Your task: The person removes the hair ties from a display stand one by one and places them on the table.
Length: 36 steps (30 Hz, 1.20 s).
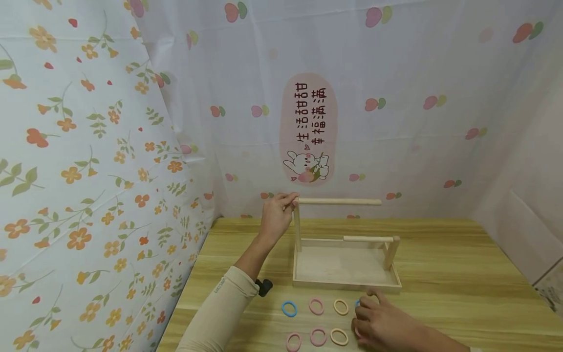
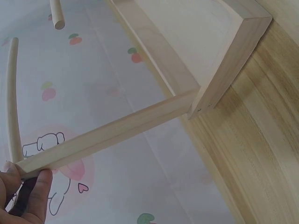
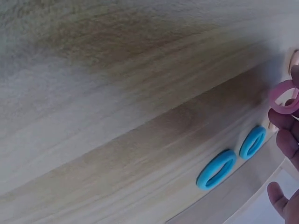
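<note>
A pale wooden stand has a shallow tray [image 1: 347,283], a tall post [image 2: 112,128] at its left and a shorter post [image 1: 391,253] at its right. From the tall post's top a long rod [image 1: 338,201] extends rightward; a shorter rod [image 1: 367,239] extends leftward from the other post. Thumb and fingers of my left hand [image 1: 278,215] pinch the tall post's upper end, where the long rod joins. In front of the tray, my right hand [image 1: 387,320] holds a pink ring [image 3: 276,99] between its fingers, partly hidden in the head view.
Blue [image 1: 289,309], pink [image 1: 316,313] and cream rings [image 1: 341,313] lie in rows on the wooden table [image 1: 457,274]. Two blue rings [image 3: 216,170] show near the right hand. A small black object [image 1: 265,288] sits beside the left forearm. Patterned cloth [image 1: 418,146] hangs behind.
</note>
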Tool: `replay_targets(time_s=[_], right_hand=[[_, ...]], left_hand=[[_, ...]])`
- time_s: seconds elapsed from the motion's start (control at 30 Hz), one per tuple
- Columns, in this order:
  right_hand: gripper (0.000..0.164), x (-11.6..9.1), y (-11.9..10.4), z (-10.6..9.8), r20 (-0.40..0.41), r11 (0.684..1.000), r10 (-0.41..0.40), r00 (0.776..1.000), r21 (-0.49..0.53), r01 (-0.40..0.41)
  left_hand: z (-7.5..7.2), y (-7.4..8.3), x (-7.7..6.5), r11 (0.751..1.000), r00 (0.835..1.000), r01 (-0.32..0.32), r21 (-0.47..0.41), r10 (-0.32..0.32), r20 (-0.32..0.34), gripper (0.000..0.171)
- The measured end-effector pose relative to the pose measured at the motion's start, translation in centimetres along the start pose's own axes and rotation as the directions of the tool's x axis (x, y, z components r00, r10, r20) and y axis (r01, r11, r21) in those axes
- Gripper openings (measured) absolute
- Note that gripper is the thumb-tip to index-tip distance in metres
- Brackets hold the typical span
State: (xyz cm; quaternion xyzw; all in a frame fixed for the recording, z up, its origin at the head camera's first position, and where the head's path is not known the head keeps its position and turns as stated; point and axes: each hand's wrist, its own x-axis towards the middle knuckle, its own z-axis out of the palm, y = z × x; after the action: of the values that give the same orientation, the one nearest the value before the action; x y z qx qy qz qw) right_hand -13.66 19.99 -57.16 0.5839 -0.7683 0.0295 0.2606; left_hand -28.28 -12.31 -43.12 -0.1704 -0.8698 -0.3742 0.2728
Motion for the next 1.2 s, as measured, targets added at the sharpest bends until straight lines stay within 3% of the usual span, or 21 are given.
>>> replay_targets(time_s=[0.5, 0.97, 1.2], right_hand=[[0.031, -1.9, -0.1, 0.9, 0.002, 0.999, -0.026, 1.000, -0.037, 0.026], [0.029, -1.9, 0.0, 1.4, 0.024, 1.000, -0.002, 1.000, -0.023, 0.003], [0.036, -1.3, 0.2, 1.2, 0.010, 1.000, 0.009, 1.000, -0.029, -0.008]], left_hand=[[0.9, 0.5, 0.0, 1.000, 1.000, 0.001, -0.009, -0.001, 0.013, 0.024], [0.6, 0.0, -0.1, 1.000, 1.000, 0.001, 0.005, -0.001, -0.006, 0.023], [0.3, -0.3, -0.1, 1.000, 1.000, 0.009, 0.011, -0.009, -0.001, 0.024]])
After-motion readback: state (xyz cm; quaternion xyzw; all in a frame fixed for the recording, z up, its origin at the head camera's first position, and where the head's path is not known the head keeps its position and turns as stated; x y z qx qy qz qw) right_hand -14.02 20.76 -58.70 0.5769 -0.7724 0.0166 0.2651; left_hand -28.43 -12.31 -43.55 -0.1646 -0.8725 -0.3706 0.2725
